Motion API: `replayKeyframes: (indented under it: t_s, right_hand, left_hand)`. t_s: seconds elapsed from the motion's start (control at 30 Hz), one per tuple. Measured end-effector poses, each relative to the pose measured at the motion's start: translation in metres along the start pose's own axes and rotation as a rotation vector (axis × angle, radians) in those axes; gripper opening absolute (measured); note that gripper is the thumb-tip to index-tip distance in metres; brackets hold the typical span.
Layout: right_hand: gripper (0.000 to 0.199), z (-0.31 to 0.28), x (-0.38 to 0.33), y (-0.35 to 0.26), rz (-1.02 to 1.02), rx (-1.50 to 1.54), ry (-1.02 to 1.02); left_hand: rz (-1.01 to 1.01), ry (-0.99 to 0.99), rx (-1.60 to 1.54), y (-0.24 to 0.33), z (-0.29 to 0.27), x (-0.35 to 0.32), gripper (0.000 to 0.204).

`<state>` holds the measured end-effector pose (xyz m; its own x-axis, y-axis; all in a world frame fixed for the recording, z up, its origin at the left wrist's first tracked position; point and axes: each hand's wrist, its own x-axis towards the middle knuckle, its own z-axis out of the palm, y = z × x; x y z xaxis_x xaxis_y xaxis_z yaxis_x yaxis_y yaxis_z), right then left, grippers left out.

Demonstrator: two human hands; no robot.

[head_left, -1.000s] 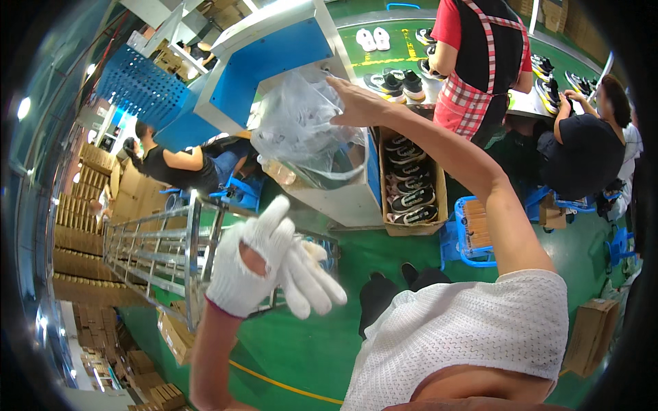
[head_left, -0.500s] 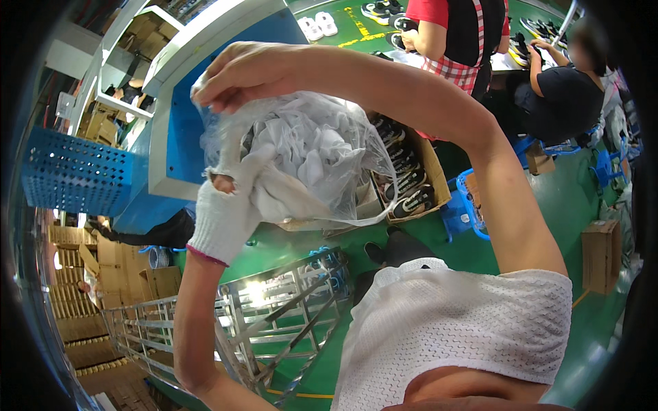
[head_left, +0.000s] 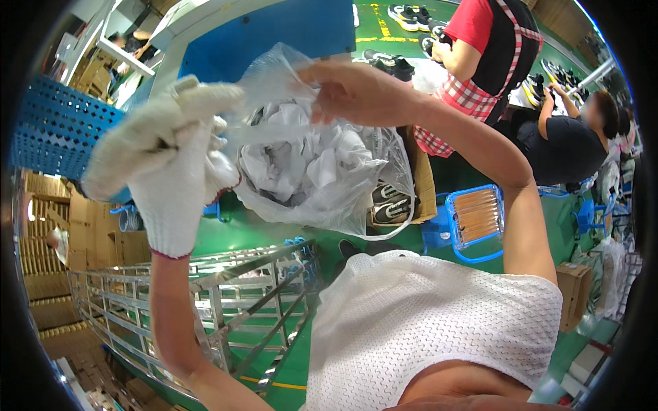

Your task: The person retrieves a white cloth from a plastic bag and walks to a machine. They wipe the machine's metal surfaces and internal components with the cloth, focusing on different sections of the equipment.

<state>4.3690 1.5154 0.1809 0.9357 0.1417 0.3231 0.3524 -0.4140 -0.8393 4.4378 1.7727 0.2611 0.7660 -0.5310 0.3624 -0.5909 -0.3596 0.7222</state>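
- Your gloved left grip is curled around a loose white knit glove, presumably for safekeeping.
- Your bare right grip is at the clear plastic bag; blurred, pinch cannot be confirmed.
- Bag sits below that grip, mouth spread, likely for access.

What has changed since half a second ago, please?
The bare right hand swung rightward above the clear plastic bag; the gloved left hand shifted left. Whether either hand grips the bag is unclear. The bag and the cardboard box of sneakers stayed in place.
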Motion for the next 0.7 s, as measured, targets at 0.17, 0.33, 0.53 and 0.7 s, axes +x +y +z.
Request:
replayKeyframes:
  t_s: [0.17,0.33,0.53,0.7]
  right_hand:
    - [0.018,0.009,0.034,0.025,0.08,0.001,-0.104]
    - [0.023,0.014,0.109,-0.006,0.022,0.627,-0.029]
    - [0.04,-0.018,0.076,-0.004,-0.017,0.832,0.037]
    - [0.016,0.013,0.005,0.035,0.125,0.816,0.234]
  left_hand:
    - [0.315,-0.187,0.195,-0.016,-0.01,0.001,0.051]
    - [0.207,-0.286,0.223,-0.02,0.025,-0.003,0.087]
    - [-0.212,-0.151,0.07,-0.023,0.016,0.039,0.033]
    - [-0.059,-0.031,0.089,-0.011,0.023,0.033,0.019]
